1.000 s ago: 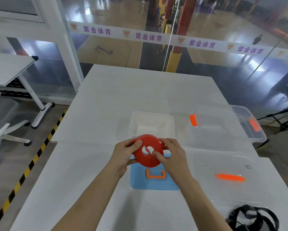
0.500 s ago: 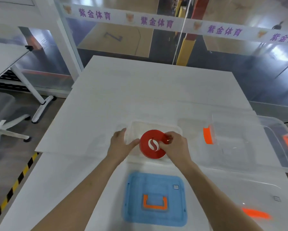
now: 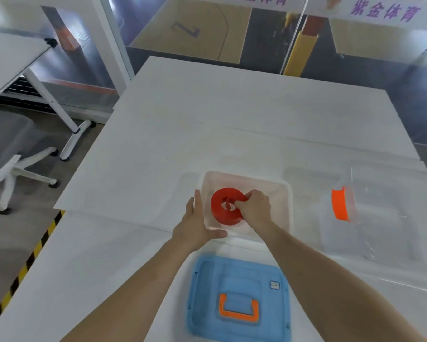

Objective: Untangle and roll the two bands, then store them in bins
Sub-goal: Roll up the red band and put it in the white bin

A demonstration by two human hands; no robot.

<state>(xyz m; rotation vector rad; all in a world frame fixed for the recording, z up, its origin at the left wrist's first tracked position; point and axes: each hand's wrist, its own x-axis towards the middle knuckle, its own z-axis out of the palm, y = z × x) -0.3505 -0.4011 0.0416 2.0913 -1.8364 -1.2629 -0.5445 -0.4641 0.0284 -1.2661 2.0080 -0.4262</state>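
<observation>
Red band (image 3: 219,214) is rolled into a flat coil and sits inside the small white bin (image 3: 288,193) mid-table (image 3: 207,119). Right hand (image 3: 255,208) has its grip clamped on the coil's right side, fingers curled over the edge toward the centre hole. Too blurry to tell if the coil touches the bin floor. Left hand (image 3: 195,228) has its grip apart: flat fingers on the bin's left wall, thumb along the near edge, bracing it.

Handling, my read:
- Light, soft and springy, not fragile.
- The coil will want to unwind, so pinch across the layers with the loose tail pinned, not the outer wrap alone.
- The bin looks light and likely slides, so keep the brace.

Blue lid (image 3: 237,275) lies just nearside.
</observation>
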